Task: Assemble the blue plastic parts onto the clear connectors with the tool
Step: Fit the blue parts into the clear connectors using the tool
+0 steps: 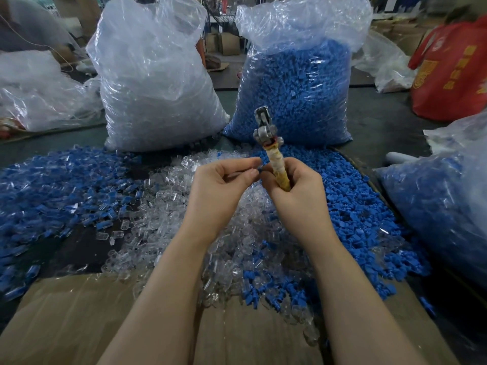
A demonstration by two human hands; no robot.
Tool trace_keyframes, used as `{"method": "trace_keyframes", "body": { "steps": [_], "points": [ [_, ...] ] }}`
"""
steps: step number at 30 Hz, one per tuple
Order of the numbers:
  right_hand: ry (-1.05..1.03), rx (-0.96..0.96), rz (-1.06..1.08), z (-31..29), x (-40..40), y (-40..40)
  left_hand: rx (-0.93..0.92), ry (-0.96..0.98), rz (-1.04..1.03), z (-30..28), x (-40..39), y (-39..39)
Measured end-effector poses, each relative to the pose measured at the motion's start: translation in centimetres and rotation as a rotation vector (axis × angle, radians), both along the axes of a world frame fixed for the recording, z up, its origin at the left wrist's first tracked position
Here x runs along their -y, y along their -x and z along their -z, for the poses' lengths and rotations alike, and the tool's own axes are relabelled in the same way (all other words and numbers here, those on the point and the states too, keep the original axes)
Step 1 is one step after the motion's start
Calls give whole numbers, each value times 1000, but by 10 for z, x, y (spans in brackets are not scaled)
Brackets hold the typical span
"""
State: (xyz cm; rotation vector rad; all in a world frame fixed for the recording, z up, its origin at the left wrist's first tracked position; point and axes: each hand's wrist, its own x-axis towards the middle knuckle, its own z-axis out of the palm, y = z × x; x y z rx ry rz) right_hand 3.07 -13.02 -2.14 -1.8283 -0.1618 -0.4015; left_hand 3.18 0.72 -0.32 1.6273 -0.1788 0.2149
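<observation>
While the right hand (295,185) grips the tool (274,154) upright, the left hand (224,183) pinches a blue part (259,170) beside it; that shallow fingertip hold could let the part slip into the clear connectors (184,219) below.

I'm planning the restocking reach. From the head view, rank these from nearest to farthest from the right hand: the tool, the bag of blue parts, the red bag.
1. Tool: gripped in the right hand itself.
2. Bag of blue parts: standing straight behind the hands.
3. Red bag: far back at the right edge.
</observation>
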Motion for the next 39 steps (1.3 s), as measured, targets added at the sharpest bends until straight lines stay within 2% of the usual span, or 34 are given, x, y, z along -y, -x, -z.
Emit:
{"method": "trace_keyframes", "body": {
  "steps": [9,13,19,26,39],
  "points": [
    [-40,-8,-30,-1,0,0,-69,115,-27,2,0,-2],
    [-83,-23,-17,-1,3,0,-55,193,-35,0,0,-3],
    [-58,-41,-26,-1,8,-1,-42,210,-55,0,-2,-3],
    [-25,27,-43,-2,1,-1,-38,68,-68,2,1,-2],
    [42,52,-27,0,1,0,-36,4,-85,1,1,-2]
  ]
}}
